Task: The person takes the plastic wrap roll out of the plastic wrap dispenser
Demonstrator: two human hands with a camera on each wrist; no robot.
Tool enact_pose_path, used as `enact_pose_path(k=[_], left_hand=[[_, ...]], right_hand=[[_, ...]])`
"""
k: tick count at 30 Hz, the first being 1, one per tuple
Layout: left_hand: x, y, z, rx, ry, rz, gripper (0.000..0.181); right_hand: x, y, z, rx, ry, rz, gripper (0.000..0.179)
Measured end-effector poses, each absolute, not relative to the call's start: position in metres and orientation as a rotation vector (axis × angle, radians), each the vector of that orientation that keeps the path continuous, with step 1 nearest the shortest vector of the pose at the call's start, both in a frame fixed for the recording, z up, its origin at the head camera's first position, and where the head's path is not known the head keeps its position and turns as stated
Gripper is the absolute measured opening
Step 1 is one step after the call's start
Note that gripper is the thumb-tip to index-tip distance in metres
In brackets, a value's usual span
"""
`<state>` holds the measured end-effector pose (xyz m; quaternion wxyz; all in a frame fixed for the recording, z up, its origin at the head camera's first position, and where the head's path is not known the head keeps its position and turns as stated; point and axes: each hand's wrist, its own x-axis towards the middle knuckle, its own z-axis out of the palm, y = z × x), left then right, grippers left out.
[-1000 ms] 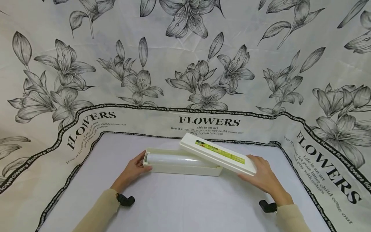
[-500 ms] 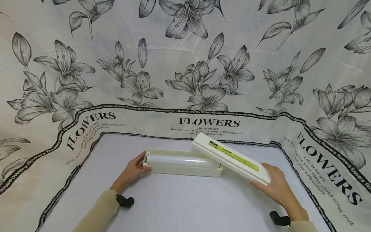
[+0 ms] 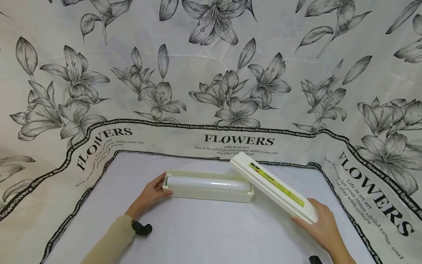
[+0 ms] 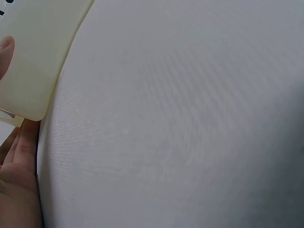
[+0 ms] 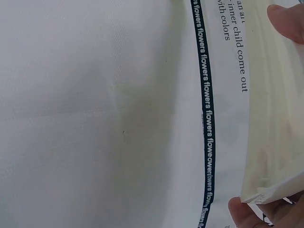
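Note:
A long cream plastic box lies on the white cloth in the head view, with a white film-like roll inside it. My left hand grips the box's left end, thumb on the front wall. In the left wrist view the box's wall fills the upper left corner, fingers behind its end. Off to the right, my right hand holds the white lid by its near end. This lid has a yellow-green label and slants up and left, its far end near the box's right end. Its cream side shows in the right wrist view.
White cloth covers the surface under the box. Around it runs a black "flowers" border, and behind rises a sheet printed with lilies. A black wrist mount sits on the left wrist.
My right hand has carried the lid rightward and nearer to me, turning it more steeply. More of the roll and the box's right end now show. My left hand and the box have stayed put.

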<state>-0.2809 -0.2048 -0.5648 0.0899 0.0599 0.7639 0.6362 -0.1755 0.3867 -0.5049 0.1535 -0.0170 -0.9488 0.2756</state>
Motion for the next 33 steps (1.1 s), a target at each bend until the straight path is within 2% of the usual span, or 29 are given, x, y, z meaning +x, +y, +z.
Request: enact_pose_path(k=[15,26,33], left_hand=[[-0.282,-0.207,-0.565,0.186,2.284,1.88,0.099],[-0.282,-0.206,-0.569,0.197,2.267,1.902,0.098],[-0.281,-0.206,-0.569,0.176,2.267,1.902,0.098]], right_hand=[[-0.158,0.398,-0.511,-0.226,-2.724,0.83,0.091],[-0.151,0.41,-0.516,-0.247,-2.709,0.809,0.085],[-0.145,0.417,-0.515,-0.37,-2.761,0.814,0.101]])
